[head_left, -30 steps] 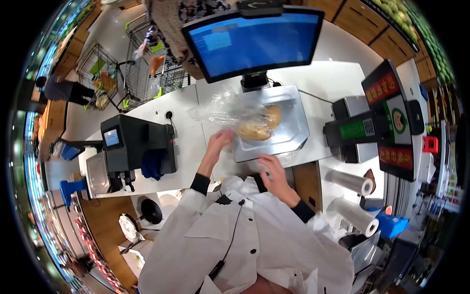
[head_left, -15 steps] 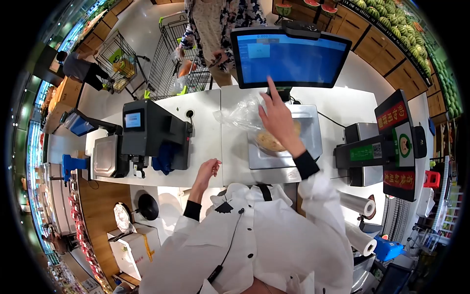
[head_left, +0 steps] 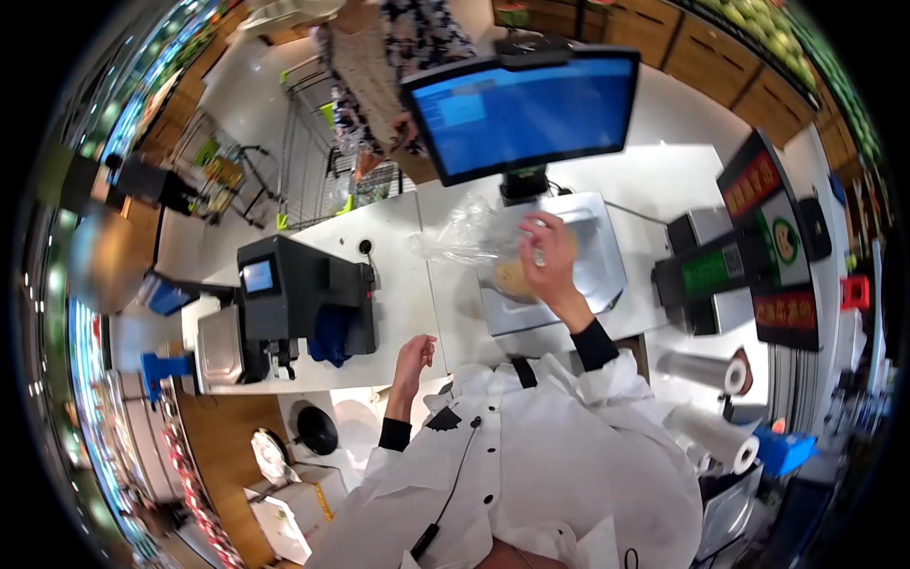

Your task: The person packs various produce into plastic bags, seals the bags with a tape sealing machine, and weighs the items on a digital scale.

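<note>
My right hand (head_left: 550, 264) hovers over a metal scale plate (head_left: 597, 251), its fingers loosely bent and apart. Partly hidden beneath it lies a pale yellowish item (head_left: 512, 279) in a clear plastic bag (head_left: 464, 232), whose loose end spreads left over the counter. No grip on the bag shows. My left hand (head_left: 413, 364) is held near the counter's front edge, its fingers curled with nothing visible in them. A blue touchscreen (head_left: 526, 109) stands behind the scale.
A dark machine with a small display (head_left: 303, 294) stands on the white counter (head_left: 403, 284) at left. Right are a sign stand (head_left: 701, 273) and plastic film rolls (head_left: 711, 370). Beyond the counter, a person in a patterned garment (head_left: 365, 76) is beside a shopping cart (head_left: 303, 142).
My right hand has come down from the screen toward the bagged item, and its extended index finger is now bent. The camera view has turned and tilted slightly. My left hand stays curled.
</note>
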`<state>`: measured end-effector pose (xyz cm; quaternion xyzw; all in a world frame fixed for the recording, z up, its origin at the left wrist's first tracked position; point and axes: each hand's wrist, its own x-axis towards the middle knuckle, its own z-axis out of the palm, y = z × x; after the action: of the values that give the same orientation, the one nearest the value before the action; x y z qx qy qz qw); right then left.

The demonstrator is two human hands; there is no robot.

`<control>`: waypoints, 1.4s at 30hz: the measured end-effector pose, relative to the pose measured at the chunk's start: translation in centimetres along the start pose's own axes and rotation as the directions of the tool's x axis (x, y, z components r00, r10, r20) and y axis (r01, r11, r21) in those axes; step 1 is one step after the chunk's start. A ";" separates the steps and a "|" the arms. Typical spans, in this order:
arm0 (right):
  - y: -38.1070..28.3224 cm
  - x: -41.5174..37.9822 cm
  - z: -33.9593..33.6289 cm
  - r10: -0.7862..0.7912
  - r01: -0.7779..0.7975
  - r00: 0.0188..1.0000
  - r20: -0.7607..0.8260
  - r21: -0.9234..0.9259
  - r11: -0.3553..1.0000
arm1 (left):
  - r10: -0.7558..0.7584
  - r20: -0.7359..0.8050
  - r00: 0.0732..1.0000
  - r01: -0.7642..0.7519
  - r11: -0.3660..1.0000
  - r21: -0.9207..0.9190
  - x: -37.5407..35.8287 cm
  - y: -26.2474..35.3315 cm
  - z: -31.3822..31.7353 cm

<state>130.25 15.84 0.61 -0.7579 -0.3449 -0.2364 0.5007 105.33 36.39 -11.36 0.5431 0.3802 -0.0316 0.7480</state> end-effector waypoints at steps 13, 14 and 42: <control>12.6 -25.2 -12.5 0.781 -0.837 0.545 -0.305 -0.140 0.530 | -0.230 0.147 0.962 0.201 0.961 0.191 5.3 4.7 4.8; 12.9 -25.1 -12.5 0.788 -0.849 0.525 -0.322 -0.131 0.512 | -0.237 0.127 0.963 0.209 0.957 0.202 5.5 5.2 5.2; 11.7 -22.4 -15.1 0.727 -0.767 0.613 -0.309 -0.012 0.641 | 0.106 0.040 0.994 -0.104 0.994 -0.039 18.3 8.7 17.3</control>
<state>124.38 -7.52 -16.28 -0.8254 0.0943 -0.1329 0.5405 131.52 32.19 -13.44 0.5476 0.3359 0.0036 0.7664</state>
